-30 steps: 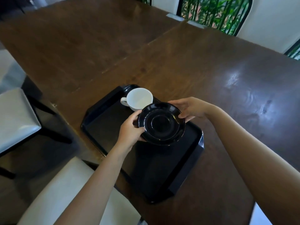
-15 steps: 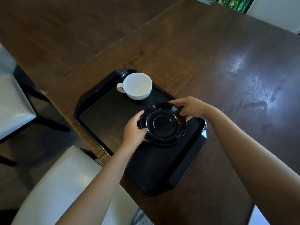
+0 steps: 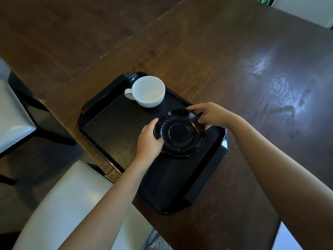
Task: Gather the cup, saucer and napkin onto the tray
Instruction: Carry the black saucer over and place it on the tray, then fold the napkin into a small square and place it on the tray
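Note:
A black saucer (image 3: 180, 133) lies low over the right half of the black tray (image 3: 111, 123). My left hand (image 3: 148, 141) grips its near-left rim and my right hand (image 3: 210, 114) grips its far-right rim. I cannot tell whether the saucer touches the tray floor. A white cup (image 3: 148, 91) stands upright in the tray's far corner, handle pointing left. No napkin is in view.
The tray sits on a dark wooden table (image 3: 234, 60), close to its near-left edge. A white-cushioned chair (image 3: 68, 204) stands below the tray, and another chair (image 3: 12, 114) is at the left.
Both hands have lowered the saucer toward the tray floor, keeping hold of it. The camera has tilted down, so the window at the back has left the view.

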{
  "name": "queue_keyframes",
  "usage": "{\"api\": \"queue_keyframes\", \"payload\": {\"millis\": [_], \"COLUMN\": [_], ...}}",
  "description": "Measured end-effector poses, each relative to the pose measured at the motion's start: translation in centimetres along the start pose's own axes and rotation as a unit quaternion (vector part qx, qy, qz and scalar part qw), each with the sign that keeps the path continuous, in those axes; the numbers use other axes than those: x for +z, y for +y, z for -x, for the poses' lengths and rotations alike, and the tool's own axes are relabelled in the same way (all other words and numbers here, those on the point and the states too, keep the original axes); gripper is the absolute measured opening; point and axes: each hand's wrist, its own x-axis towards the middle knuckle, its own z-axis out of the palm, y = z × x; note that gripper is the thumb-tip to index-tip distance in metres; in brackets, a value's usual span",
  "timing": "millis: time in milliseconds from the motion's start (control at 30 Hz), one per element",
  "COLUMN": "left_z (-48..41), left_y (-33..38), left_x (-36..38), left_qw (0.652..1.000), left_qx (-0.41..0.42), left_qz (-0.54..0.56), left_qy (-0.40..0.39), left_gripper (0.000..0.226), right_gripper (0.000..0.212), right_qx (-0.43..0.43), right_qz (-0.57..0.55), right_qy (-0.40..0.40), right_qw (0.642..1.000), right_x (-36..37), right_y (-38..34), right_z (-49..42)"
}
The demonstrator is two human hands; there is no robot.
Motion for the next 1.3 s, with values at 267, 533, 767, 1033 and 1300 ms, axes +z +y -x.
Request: {"api": "queue_keyframes", "payload": {"millis": [267, 533, 767, 1033, 1300], "left_z": [-0.1, -1.0, -3.1, -5.1, -3.9], "left_y": [1.0, 2.4, 6.6, 13.7, 19.9], "left_x": [0.1, -1.1, -3.1, -3.1, 0.6], "left_qw": [0.997, 0.974, 0.930, 0.857, 0.841], "left_qx": [-0.017, -0.025, 0.033, 0.128, 0.216], "left_qz": [-0.056, -0.205, -0.321, -0.371, -0.371], "left_qy": [-0.042, -0.093, -0.178, -0.334, -0.329], "left_gripper": [0.057, 0.054, 0.050, 0.055, 0.055], "right_gripper": [0.067, 0.061, 0.045, 0.058, 0.063], "right_qx": [-0.017, 0.015, 0.084, 0.129, 0.158], "right_qz": [0.112, 0.141, 0.096, 0.098, 0.018], "right_qy": [0.040, 0.036, 0.050, 0.022, 0.079], "right_qw": [0.993, 0.989, 0.991, 0.987, 0.984], "right_x": [0.1, 0.2, -2.5, -8.1, -10.5], "right_y": [-0.5, -2.1, -3.6, -3.6, -0.5], "right_z": [0.3, 1.8, 5.0, 11.1, 17.6]}}
